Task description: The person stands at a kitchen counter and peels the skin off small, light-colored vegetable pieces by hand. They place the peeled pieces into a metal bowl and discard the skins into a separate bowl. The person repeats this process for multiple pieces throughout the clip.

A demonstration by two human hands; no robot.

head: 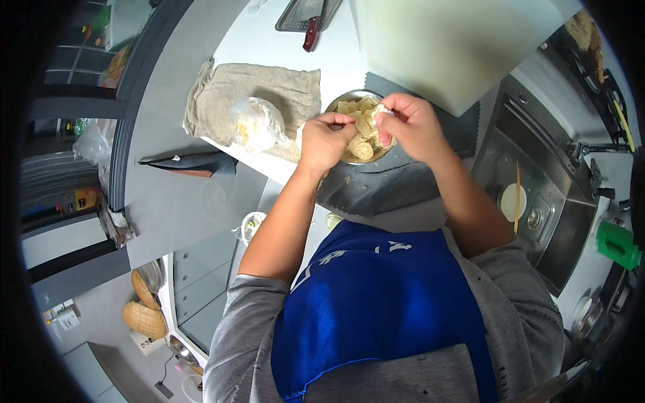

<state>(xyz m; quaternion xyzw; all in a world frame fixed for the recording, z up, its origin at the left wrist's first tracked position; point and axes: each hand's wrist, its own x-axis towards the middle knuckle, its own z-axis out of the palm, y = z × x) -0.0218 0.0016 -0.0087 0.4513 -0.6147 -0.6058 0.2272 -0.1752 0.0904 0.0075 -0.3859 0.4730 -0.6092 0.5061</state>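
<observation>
A round metal bowl (360, 161) holds several thin, pale yellow pieces of food (364, 123). My right hand (414, 123) is over its right side, thumb and fingers pinched on a whitish piece (381, 112); what exactly it is cannot be made out. Over the left part of the bowl is my left hand (325, 140), its thumb and fingertips brought together. Whether something small sits between those fingertips is hidden. Under the bowl lies a dark grey textured mat (378, 194) with a few crumbs on it.
Left of the bowl, a clear plastic bag (259, 123) with pale contents rests on a beige cloth (272, 78). A red-handled knife (311, 34) lies on a metal tray (292, 17). A large whitish block or board (443, 45) stands behind. The steel sink (496, 151) holds chopsticks (518, 196).
</observation>
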